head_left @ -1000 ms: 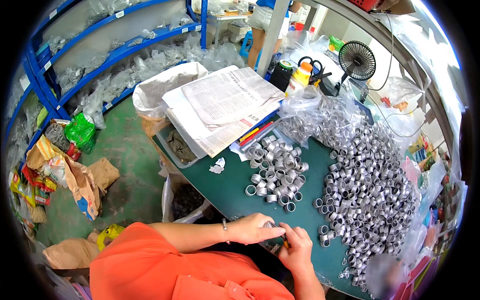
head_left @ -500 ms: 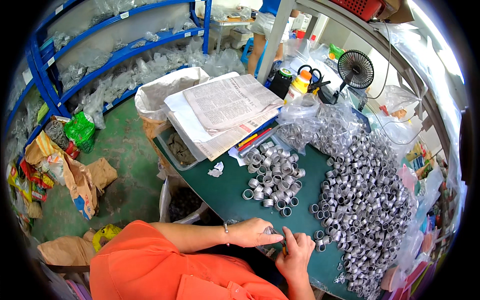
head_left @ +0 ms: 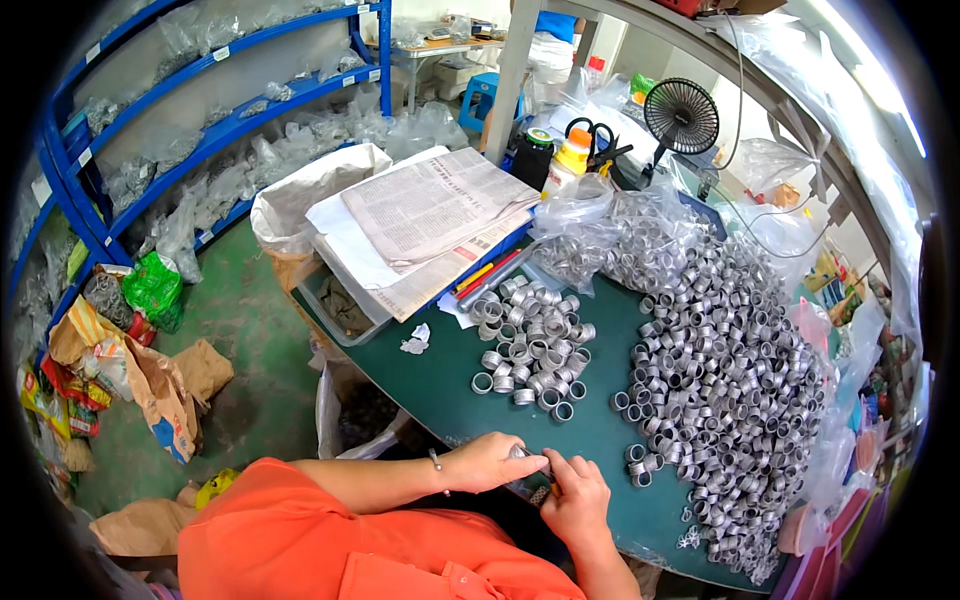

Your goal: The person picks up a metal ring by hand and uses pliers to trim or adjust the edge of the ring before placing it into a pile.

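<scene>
At the near edge of the green table, my left hand (head_left: 482, 463) is closed around a grey metal ring (head_left: 518, 452), mostly hidden by the fingers. Close against it, my right hand (head_left: 578, 497) grips a slim tool with an orange handle (head_left: 555, 488); its tip is at the ring, and its kind is not clear. Just beyond my hands lies a small heap of metal rings (head_left: 535, 345). To the right spreads a much larger pile of similar metal rings (head_left: 725, 385).
Newspapers (head_left: 430, 205) lie on a plastic tub (head_left: 350, 335) at the table's left. Behind stand a bottle with an orange cap (head_left: 567, 165), black scissors (head_left: 603, 145) and a small fan (head_left: 681, 116). An open sack (head_left: 328, 410) sits below the left edge. Blue shelves (head_left: 230, 130) line the back left.
The whole view has shifted a little, so the table appears further left. Both hands stay together at the ring, and the person at the back has mostly gone out of sight.
</scene>
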`<state>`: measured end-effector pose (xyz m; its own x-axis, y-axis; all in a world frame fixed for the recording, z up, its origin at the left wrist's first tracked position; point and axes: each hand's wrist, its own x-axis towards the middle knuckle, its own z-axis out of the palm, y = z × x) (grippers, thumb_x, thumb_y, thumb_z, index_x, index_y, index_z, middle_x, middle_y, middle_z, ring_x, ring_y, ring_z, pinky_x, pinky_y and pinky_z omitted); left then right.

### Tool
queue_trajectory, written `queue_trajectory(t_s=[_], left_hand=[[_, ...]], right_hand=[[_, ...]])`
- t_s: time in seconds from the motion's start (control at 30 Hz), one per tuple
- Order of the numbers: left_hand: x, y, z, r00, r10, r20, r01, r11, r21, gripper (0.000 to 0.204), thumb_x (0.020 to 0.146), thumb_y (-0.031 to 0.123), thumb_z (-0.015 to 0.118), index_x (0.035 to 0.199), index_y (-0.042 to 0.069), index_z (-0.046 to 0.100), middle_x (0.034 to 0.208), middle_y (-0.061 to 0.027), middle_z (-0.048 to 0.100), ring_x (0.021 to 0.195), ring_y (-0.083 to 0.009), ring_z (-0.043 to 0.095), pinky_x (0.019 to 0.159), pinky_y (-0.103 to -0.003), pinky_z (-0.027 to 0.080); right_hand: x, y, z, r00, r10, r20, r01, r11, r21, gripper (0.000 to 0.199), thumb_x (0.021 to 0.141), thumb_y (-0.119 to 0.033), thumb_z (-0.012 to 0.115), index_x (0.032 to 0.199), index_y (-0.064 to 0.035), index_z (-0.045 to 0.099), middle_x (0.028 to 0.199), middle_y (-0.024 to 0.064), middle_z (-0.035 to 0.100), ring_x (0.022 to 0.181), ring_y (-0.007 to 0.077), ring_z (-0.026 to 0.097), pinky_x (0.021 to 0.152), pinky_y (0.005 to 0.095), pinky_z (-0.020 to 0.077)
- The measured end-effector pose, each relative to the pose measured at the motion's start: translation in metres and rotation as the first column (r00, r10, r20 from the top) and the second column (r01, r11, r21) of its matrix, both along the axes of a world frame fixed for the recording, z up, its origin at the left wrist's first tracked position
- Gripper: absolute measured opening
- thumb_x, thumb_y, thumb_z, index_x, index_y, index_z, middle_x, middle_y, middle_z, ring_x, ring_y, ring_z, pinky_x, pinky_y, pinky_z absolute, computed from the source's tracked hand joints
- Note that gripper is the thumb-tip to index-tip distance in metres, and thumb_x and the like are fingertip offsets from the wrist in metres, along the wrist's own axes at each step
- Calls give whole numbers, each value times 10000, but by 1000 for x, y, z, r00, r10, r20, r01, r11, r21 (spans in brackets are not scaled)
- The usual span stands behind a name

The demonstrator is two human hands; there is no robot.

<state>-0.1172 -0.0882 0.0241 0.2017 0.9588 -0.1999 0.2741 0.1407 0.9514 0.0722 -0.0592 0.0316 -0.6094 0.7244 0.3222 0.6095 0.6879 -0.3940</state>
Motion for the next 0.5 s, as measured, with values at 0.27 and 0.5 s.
queue_trajectory(t_s=[0.27,0.5], left_hand=[[2,-5,-8,997,51,-60,-43,991,127,467,861,438,604,850,-28,625,700,-170,628,649,-251,608,612,-357,472],[-3,-6,-3,993,35,-115,-6,969,247,392,847,397,649,868,7,619,707,-168,629,643,-262,627,591,-351,476]], right_hand=[[6,0,-4,980,9,-199,-109,861,-497,487,623,47,518,1087,-51,630,762,148,556,727,341,578,649,366,470],[6,6,2,954,48,-296,-243,701,-671,521,627,59,493,1121,-41,628,764,128,554,689,282,557,639,327,450]])
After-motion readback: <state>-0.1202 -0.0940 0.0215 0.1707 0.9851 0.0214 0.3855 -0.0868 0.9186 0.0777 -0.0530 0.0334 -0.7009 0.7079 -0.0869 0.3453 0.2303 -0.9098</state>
